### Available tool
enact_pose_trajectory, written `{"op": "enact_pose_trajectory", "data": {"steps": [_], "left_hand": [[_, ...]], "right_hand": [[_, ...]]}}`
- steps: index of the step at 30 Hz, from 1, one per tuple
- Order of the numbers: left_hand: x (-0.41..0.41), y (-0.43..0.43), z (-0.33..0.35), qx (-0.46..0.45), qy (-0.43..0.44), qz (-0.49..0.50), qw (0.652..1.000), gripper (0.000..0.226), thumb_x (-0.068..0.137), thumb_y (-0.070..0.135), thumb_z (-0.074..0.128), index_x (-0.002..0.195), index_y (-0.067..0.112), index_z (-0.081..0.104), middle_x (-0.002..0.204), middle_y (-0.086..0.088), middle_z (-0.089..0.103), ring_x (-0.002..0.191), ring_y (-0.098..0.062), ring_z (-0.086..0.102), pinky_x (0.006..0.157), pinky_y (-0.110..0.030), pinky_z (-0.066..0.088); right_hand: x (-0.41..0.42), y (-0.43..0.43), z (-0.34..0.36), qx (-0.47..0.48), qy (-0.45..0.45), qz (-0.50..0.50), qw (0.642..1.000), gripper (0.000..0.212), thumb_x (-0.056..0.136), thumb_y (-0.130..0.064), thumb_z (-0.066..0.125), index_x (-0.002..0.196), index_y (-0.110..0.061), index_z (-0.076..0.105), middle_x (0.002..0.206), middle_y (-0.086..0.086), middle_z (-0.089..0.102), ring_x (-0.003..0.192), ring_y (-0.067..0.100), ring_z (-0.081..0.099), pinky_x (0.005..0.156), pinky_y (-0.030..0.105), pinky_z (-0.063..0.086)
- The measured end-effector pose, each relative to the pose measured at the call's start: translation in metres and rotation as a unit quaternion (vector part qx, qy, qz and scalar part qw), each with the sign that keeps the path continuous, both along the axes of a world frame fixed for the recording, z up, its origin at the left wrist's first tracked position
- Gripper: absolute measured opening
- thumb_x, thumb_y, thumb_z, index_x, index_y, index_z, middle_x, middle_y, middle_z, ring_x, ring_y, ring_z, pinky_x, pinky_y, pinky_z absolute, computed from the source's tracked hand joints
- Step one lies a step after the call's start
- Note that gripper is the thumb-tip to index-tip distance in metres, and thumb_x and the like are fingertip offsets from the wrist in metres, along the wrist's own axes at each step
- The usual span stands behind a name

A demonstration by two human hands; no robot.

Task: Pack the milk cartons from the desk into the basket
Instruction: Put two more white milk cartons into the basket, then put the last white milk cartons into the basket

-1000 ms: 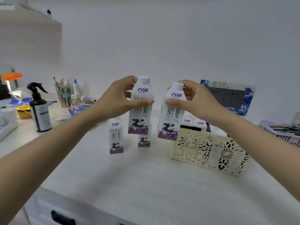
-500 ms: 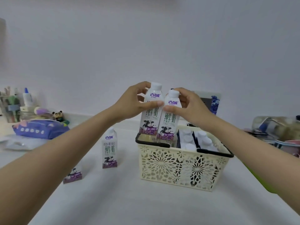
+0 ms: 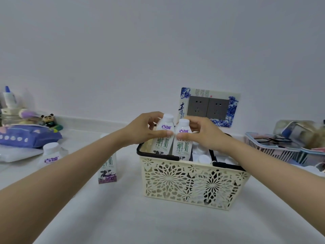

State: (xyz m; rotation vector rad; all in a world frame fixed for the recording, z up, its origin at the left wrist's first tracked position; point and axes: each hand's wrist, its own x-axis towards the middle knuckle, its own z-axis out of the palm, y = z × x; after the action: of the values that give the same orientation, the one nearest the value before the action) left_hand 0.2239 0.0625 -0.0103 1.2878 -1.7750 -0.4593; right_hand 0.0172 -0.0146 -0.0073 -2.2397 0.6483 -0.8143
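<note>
A cream openwork basket (image 3: 177,184) with black handles stands on the white desk. My left hand (image 3: 142,131) grips one white milk carton (image 3: 162,141) by its top; my right hand (image 3: 202,132) grips a second carton (image 3: 182,144). Both cartons stand side by side, upright, their lower parts inside the basket's left end. Several white carton caps (image 3: 204,158) show deeper in the basket. Two more cartons stand on the desk to the left: one (image 3: 108,169) behind my left forearm, another (image 3: 51,154) further left.
A purple pouch (image 3: 26,136), a panda figurine (image 3: 48,118) and a glue bottle (image 3: 9,97) lie at the back left. A wall socket plate (image 3: 209,107) sits behind the basket. A striped tray (image 3: 274,147) of clutter stands at the right.
Both hands have carried their cartons to the right and down, from above the desk into the basket's left end. The view has swung right along with them.
</note>
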Motion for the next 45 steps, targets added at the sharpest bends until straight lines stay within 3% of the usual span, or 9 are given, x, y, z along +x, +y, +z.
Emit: {"op": "enact_pose_trajectory", "data": {"steps": [3,7,15,23,28,35,39,42,45], "left_hand": [[0.0,-0.002,-0.004,0.03,-0.018,0.006,0.999,0.038,0.069,0.036,0.08,0.102,0.026,0.066,0.093,0.004,0.072,0.065,-0.015,0.063,0.062,-0.031,0.054],[0.002,-0.004,0.001,0.05,-0.095,0.018,0.994,0.04,0.063,0.04,0.083,0.093,0.024,0.061,0.087,0.009,0.07,0.05,-0.001,0.056,0.052,-0.016,0.042],[-0.012,-0.012,0.004,0.105,-0.288,0.046,0.951,0.045,0.065,0.04,0.083,0.089,0.024,0.048,0.079,0.022,0.052,0.069,0.002,0.051,0.057,-0.023,0.038],[-0.013,-0.008,0.001,0.056,-0.37,0.08,0.924,0.042,0.068,0.042,0.079,0.086,0.023,0.047,0.076,0.017,0.048,0.08,-0.015,0.053,0.058,-0.019,0.037],[-0.003,0.003,0.006,0.082,-0.279,0.074,0.954,0.041,0.07,0.047,0.076,0.1,0.024,0.06,0.095,0.011,0.061,0.097,-0.013,0.056,0.071,-0.019,0.042],[0.059,0.061,0.022,0.038,-0.22,0.157,0.962,0.061,0.069,0.07,0.05,0.112,0.028,0.061,0.114,0.008,0.065,0.107,-0.011,0.058,0.09,-0.027,0.043],[0.108,0.107,0.013,0.07,-0.227,0.233,0.943,0.058,0.072,0.065,0.053,0.113,0.025,0.061,0.114,0.007,0.063,0.109,-0.012,0.056,0.089,-0.027,0.04],[0.132,0.136,0.001,0.107,-0.219,0.274,0.93,0.063,0.067,0.068,0.054,0.114,0.027,0.058,0.11,0.01,0.06,0.106,-0.01,0.054,0.094,-0.029,0.043],[0.148,0.154,-0.011,0.101,-0.168,0.287,0.938,0.051,0.069,0.062,0.062,0.108,0.028,0.06,0.105,0.009,0.063,0.1,-0.012,0.059,0.087,-0.028,0.049]], "right_hand": [[-0.001,-0.001,-0.004,0.009,0.024,-0.008,1.0,0.045,0.069,-0.027,0.08,0.109,-0.011,0.068,0.106,0.005,0.074,0.101,0.021,0.068,0.093,0.041,0.052],[-0.004,-0.003,-0.008,0.028,0.042,-0.012,0.999,0.033,0.074,-0.017,0.079,0.106,-0.01,0.072,0.103,0.002,0.076,0.096,0.015,0.07,0.089,0.028,0.054],[0.0,-0.004,-0.013,-0.024,0.1,-0.042,0.994,0.03,0.072,-0.024,0.081,0.1,-0.018,0.076,0.099,-0.002,0.076,0.09,0.008,0.07,0.081,0.019,0.053],[-0.002,-0.003,-0.014,-0.022,0.102,-0.038,0.994,0.025,0.076,-0.03,0.077,0.1,-0.022,0.075,0.1,-0.007,0.075,0.087,-0.001,0.069,0.077,0.01,0.052],[0.001,0.005,-0.004,-0.023,0.086,-0.028,0.996,0.028,0.082,-0.023,0.072,0.108,-0.013,0.07,0.104,0.001,0.073,0.098,0.012,0.068,0.093,0.027,0.051],[0.055,0.051,0.032,-0.042,-0.011,0.049,0.998,0.026,0.082,-0.032,0.071,0.106,-0.023,0.068,0.107,-0.008,0.071,0.094,0.004,0.068,0.081,0.011,0.051],[0.105,0.069,0.029,-0.055,0.077,0.093,0.991,0.036,0.082,-0.037,0.07,0.114,-0.022,0.063,0.115,-0.008,0.063,0.098,0.005,0.063,0.076,0.005,0.046],[0.136,0.07,0.022,-0.072,0.128,0.094,0.985,0.045,0.081,-0.036,0.071,0.12,-0.018,0.059,0.126,0.001,0.059,0.105,0.015,0.061,0.092,0.025,0.048],[0.159,0.069,0.018,-0.086,0.177,0.083,0.977,0.052,0.081,-0.037,0.071,0.126,-0.016,0.056,0.128,0.004,0.058,0.103,0.014,0.057,0.093,0.027,0.043]]}}
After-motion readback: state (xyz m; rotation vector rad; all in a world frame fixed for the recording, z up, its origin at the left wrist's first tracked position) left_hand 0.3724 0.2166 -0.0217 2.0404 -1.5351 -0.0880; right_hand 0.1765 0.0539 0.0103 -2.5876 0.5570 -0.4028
